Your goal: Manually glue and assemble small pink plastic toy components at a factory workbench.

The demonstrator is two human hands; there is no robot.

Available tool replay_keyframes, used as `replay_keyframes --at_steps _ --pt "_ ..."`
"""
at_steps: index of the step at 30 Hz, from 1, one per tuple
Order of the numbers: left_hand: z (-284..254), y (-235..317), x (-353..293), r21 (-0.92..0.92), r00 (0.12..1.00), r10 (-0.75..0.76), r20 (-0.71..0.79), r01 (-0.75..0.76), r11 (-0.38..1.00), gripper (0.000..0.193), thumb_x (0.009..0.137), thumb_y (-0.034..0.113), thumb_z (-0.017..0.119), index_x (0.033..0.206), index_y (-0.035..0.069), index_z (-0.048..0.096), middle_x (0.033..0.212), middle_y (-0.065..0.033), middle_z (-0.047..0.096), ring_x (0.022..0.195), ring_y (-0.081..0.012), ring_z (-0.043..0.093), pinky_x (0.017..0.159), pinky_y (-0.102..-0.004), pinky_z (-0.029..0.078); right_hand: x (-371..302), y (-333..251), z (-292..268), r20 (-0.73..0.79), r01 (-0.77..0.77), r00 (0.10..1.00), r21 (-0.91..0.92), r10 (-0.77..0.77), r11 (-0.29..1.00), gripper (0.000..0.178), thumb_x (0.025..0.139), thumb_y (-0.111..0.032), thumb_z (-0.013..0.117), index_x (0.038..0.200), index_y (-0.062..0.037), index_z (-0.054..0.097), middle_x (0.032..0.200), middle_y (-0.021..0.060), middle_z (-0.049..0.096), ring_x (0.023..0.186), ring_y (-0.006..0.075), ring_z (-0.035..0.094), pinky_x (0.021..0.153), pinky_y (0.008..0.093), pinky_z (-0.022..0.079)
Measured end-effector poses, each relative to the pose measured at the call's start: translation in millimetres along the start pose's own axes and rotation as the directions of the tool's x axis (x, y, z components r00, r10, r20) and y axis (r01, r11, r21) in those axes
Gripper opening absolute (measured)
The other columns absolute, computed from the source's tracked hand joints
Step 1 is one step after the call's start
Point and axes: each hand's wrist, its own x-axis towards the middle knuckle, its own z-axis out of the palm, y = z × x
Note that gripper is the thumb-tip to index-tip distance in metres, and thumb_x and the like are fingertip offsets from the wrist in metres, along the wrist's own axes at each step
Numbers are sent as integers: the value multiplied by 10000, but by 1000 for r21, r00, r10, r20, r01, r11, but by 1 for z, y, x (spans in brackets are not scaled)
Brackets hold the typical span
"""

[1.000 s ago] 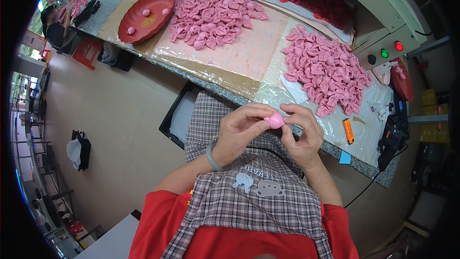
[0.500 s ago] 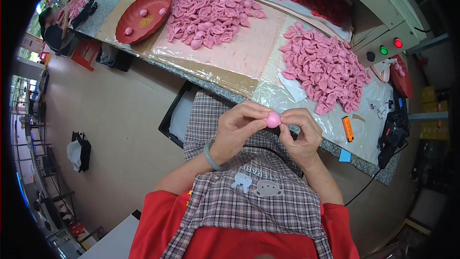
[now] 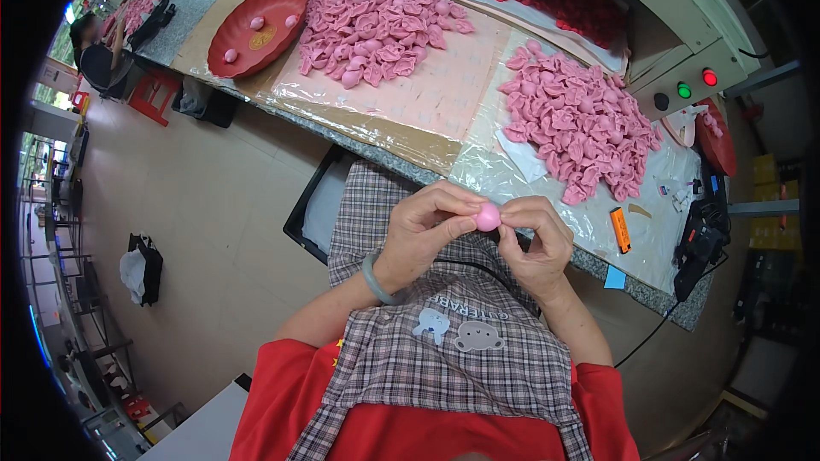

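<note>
Between my hands, just off the table's front edge, is a small smooth pink ball [image 3: 487, 217]. My left hand [image 3: 431, 226] pinches it from the left with thumb and fingertips, and a pale bangle circles that wrist. From the other side my right hand [image 3: 538, 239] pinches the same ball between thumb and forefinger. On the table beyond lie two heaps of pink, petal-like folded pieces: a left heap [image 3: 367, 26] and a right heap [image 3: 576, 119]. Rounded pink balls show among both heaps.
At the left stands a red scalloped dish [image 3: 226, 34] with a few pink balls. An orange lighter [image 3: 620, 230] and a black corded tool [image 3: 702, 239] lie at the right. A cabinet with lit buttons [image 3: 683, 90] rises behind. Another person [image 3: 98, 51] sits far left.
Almost nothing differs. My hands and the pink ball sit very slightly lower in the picture, with the same two-handed pinch.
</note>
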Motion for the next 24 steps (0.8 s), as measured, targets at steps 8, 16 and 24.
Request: replay_keyframes --at_steps 8,16,24 --pt "1 -2 0 0 1000 0 -25 0 1000 136 889 -47 647 1019 -9 662 1104 -139 639 1026 -198 647 898 -307 554 -2 2 0 -5 8 1000 -2 -8 1000 247 686 122 719 880 -7 635 862 123 675 763 227 682 652 290 543" --pt "2 -2 0 8 1000 -3 -24 3 1000 138 886 -35 657 1020 -5 664 1107 -140 641 1030 -200 648 893 -307 555 -3 2 0 1 -9 1000 -1 9 1000 236 694 117 719 874 -9 633 861 122 674 764 229 684 656 292 544" --pt "1 -3 0 21 1000 -18 -21 18 1000 130 889 -32 656 1016 -6 662 1104 -134 642 1031 -199 647 899 -311 551 -4 3 0 -2 -13 1000 -4 13 1000 229 695 117 718 866 -8 633 859 123 673 761 229 683 655 291 543"
